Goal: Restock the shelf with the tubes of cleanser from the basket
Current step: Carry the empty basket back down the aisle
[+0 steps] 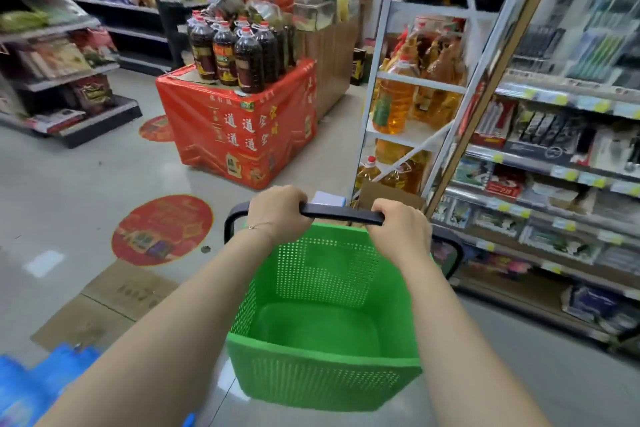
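1. Gripping the handle (341, 213) from above, the left hand (277, 210) sits at 11 o'clock of the basket and the right hand (401, 229) at 1 o'clock. Each has its fingers curled over the bar and pressed together. A thin chain bracelet (258, 226) circles the left wrist.
2. That handle is a smooth matte-black bar with rounded corners, arching over the far rim.
3. The basket (322, 381) hangs at 6 o'clock of the view. It is bright green plastic and box-shaped, with walls pierced by rows of small round holes and a smooth, solid bottom. Only that green bottom shows inside it.
4. At 3 o'clock stands the shelf (540, 163), metal-edged tiers packed with boxed and carded goods that are too blurred to identify. Yellow-and-white price tags line the edges, and their print is unreadable.
5. At 1 o'clock a white metal rack (420, 83) holds clear plastic bottles of golden oil (394, 100).
6. At 12 o'clock a boxy stand (239, 135) wears a glossy red cover printed with the yellow characters "道道全". Red-capped dark bottles (239, 55) crowd its top.
7. The floor (69, 191) is pale, glossy tile. A round red sticker (162, 229) lies at 9 o'clock and flattened brown cardboard (114, 302) at 8 o'clock.
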The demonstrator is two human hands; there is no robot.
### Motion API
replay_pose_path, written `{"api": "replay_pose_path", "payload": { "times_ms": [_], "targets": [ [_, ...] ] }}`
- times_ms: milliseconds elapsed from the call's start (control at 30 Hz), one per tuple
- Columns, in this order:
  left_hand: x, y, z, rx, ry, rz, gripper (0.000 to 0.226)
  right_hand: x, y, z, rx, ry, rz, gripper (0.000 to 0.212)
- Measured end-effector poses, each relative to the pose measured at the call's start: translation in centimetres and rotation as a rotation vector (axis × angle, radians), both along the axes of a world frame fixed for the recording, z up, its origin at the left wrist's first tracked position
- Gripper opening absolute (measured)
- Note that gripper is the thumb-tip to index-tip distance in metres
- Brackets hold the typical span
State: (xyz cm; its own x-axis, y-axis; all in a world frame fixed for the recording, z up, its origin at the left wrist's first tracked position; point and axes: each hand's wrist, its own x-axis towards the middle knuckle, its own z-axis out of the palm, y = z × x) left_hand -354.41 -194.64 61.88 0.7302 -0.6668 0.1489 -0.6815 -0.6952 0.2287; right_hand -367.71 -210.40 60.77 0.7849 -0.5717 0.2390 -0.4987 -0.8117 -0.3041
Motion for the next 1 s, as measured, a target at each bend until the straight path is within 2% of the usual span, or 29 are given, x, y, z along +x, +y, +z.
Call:
{"api": "replay_pose_path", "payload": {
  "times_ms": [200, 333, 433, 600, 867, 1000],
  "targets": [
    [4.1, -1.7, -0.7, -0.006, -0.006, 0.126, 0.025, 6.3, -3.4, -0.4, 0.0, -0.003, 0.136, 0.004],
    [7.2, -0.7, -1.8, -0.031, -0.01, 0.213, 0.01, 11.1, -3.7, -0.4, -0.092, -0.01, 0.255, 0.003],
    [9.5, 0.7, -2.4, -0.044, -0.031, 0.299, 0.011, 14.9, -2.8, 0.0, -0.123, -0.019, 0.348, 0.002],
    [14.5, 3.1, -2.0, -0.07, -0.043, 0.455, 0.009, 22.1, -1.0, 1.2, -0.145, -0.029, 0.447, 0.012],
    [25.1, 7.9, 0.0, -0.048, -0.004, 0.629, 0.025, 36.9, 2.8, 2.1, -0.097, -0.035, 0.642, 0.024],
    [29.7, 10.3, 0.4, -0.058, 0.003, 0.679, 0.033, 42.5, 5.1, 2.4, -0.057, -0.008, 0.707, 0.013]
  ]
}}
